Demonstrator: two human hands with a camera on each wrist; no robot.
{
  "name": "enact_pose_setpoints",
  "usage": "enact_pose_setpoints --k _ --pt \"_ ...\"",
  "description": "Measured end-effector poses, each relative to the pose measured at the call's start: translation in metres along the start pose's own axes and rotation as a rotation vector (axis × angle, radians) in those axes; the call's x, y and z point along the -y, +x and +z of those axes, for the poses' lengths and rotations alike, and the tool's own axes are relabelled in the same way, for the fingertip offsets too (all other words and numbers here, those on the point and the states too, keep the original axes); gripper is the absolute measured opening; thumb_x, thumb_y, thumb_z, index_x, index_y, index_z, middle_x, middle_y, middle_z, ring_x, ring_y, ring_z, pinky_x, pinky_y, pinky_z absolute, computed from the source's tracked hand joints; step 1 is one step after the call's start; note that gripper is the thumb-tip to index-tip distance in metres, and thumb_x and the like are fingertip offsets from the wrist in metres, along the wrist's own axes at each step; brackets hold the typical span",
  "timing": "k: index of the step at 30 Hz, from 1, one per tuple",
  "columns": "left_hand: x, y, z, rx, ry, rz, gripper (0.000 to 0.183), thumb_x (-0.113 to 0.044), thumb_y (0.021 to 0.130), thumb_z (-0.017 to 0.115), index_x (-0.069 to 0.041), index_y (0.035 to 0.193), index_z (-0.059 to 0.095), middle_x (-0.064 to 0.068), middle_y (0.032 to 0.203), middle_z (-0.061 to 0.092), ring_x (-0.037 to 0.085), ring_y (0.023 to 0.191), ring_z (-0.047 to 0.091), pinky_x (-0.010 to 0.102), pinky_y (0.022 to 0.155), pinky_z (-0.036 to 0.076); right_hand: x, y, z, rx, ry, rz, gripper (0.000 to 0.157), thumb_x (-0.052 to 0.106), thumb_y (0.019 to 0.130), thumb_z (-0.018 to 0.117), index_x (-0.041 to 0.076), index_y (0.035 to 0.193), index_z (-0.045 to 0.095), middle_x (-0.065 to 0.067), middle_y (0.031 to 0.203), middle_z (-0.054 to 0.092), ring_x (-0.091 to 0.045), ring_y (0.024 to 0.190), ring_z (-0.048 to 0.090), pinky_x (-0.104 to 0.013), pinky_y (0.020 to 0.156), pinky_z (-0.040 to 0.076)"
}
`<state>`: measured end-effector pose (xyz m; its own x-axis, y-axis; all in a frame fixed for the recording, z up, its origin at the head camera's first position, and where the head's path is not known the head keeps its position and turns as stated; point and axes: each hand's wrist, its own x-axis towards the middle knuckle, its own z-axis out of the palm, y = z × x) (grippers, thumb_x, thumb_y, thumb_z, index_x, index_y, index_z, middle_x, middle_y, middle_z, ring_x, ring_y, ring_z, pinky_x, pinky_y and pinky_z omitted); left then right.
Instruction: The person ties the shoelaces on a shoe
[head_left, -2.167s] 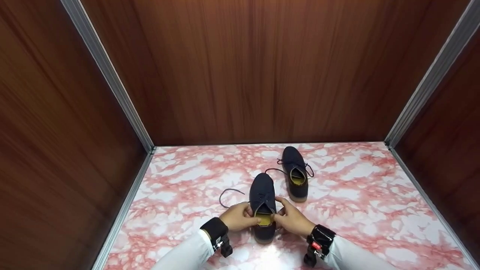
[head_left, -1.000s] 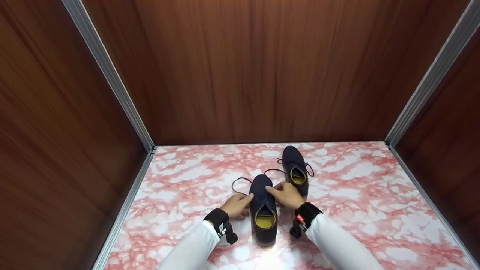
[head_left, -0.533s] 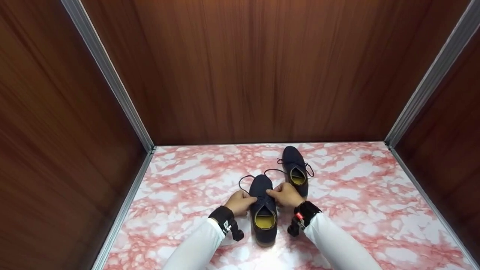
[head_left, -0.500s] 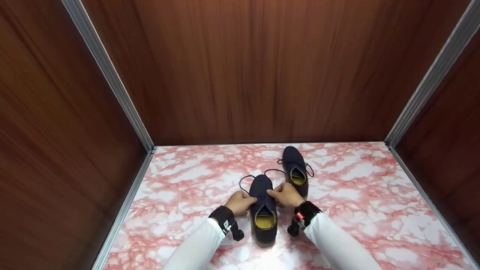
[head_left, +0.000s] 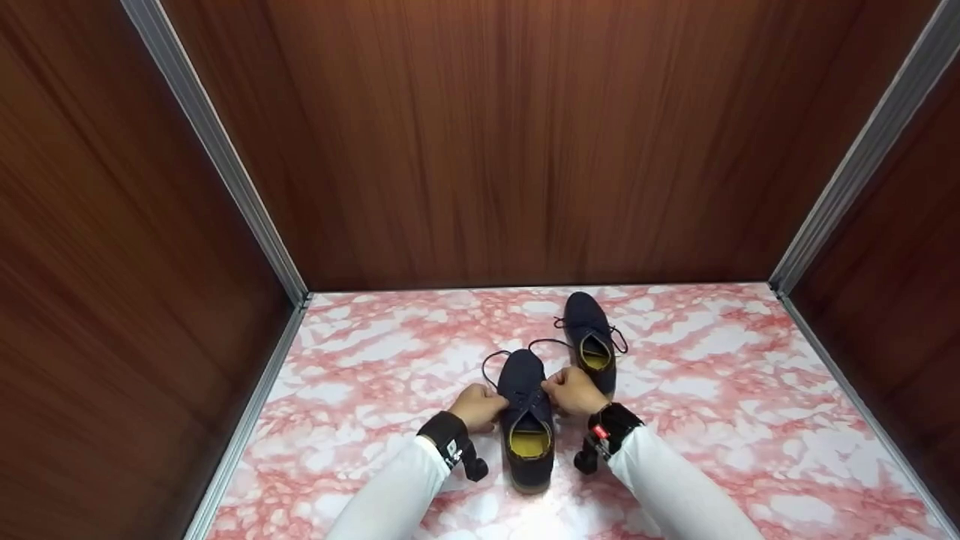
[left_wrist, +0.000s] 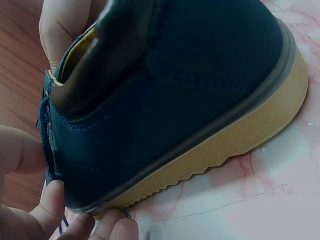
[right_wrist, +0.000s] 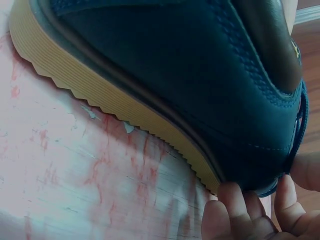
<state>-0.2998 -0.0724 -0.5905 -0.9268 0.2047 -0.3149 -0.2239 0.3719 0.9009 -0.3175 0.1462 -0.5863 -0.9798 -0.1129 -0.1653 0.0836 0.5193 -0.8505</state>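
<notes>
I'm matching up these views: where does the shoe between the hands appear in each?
Head: the shoe sits low, just right of centre, between the left hand and right hand.
Left wrist: the shoe fills much of the upper picture, heel upper right, toe lower left.
Right wrist: the shoe spans the upper picture, heel upper left, toe lower right.
Shared landmark: the red-and-white marbled surface beneath it.
</notes>
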Motion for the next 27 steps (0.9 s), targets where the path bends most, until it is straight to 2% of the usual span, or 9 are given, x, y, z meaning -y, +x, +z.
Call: enact_pose_setpoints --k 3,10,14,17,19,24,27 --pt "0.0006 -0.0007 -0.0001 -0.015 0.027 -0.011 0.042 -0.016 0.09 0.062 -0.024 0.054 0.042 -0.013 0.048 0.041 0.006 0.044 0.045 0.019 0.046 0.042 -0.0005 -0.0005 0.0009 -0.014 0.003 -0.002 0.03 0.009 0.101 0.062 0.004 0.071 0.065 0.005 0.058 0.049 -0.008 0.051 0.048 -0.021 0.047 0.044" --pt "0.0023 -0.0016 0.0 -0.037 0.086 0.0 0.042 -0.016 0.091 0.06 -0.023 0.055 0.04 -0.01 0.052 0.044 0.007 0.047 0.049 0.02 0.046 0.045 -0.0009 -0.001 0.003 -0.07 -0.018 -0.012 0.024 0.007 0.099 0.063 0.002 0.076 0.066 0.004 0.063 0.053 -0.01 0.056 0.051 -0.021 0.051 0.044" --pt "0.003 -0.0016 0.0 -0.04 0.114 0.014 0.04 -0.015 0.091 0.059 -0.023 0.056 0.042 -0.01 0.052 0.045 0.007 0.047 0.048 0.019 0.046 0.043 -0.0006 -0.0012 0.0027 -0.126 -0.108 -0.045 0.017 0.007 0.097 0.065 0.002 0.081 0.066 -0.002 0.072 0.06 -0.013 0.067 0.057 -0.025 0.065 0.049" --pt "0.0035 0.0 -0.0003 -0.048 0.146 0.053 0.039 -0.015 0.091 0.058 -0.023 0.056 0.045 -0.01 0.051 0.045 0.006 0.047 0.046 0.019 0.045 0.04 0.0002 -0.0005 0.0016 -0.168 -0.186 -0.058 0.012 0.007 0.093 0.064 0.004 0.082 0.065 -0.006 0.079 0.066 -0.017 0.076 0.062 -0.03 0.076 0.052" --pt "0.0036 0.0012 -0.0009 -0.06 0.157 0.086 0.04 -0.014 0.091 0.058 -0.022 0.054 0.046 -0.011 0.049 0.045 0.006 0.047 0.044 0.019 0.045 0.037 0.0015 -0.0002 0.001 -0.182 -0.226 -0.059 0.01 0.007 0.09 0.063 0.006 0.081 0.065 -0.008 0.079 0.068 -0.019 0.077 0.063 -0.033 0.078 0.053" --pt "0.0037 0.0032 -0.002 -0.097 0.146 0.147 0.034 -0.013 0.09 0.058 -0.019 0.057 0.052 -0.01 0.053 0.047 0.008 0.051 0.044 0.02 0.048 0.036 0.0058 0.0001 0.0004 -0.161 -0.24 -0.028 0.012 0.013 0.089 0.062 0.011 0.077 0.065 -0.003 0.071 0.066 -0.018 0.071 0.064 -0.03 0.071 0.052" --pt "0.0034 0.0024 -0.0012 -0.106 0.126 0.159 0.023 -0.012 0.09 0.059 -0.013 0.067 0.061 -0.009 0.059 0.051 0.008 0.056 0.048 0.02 0.052 0.039 0.0058 0.0016 -0.0002 -0.128 -0.23 0.006 0.023 0.018 0.088 0.061 0.015 0.066 0.062 0.003 0.059 0.061 -0.015 0.063 0.061 -0.027 0.063 0.047"
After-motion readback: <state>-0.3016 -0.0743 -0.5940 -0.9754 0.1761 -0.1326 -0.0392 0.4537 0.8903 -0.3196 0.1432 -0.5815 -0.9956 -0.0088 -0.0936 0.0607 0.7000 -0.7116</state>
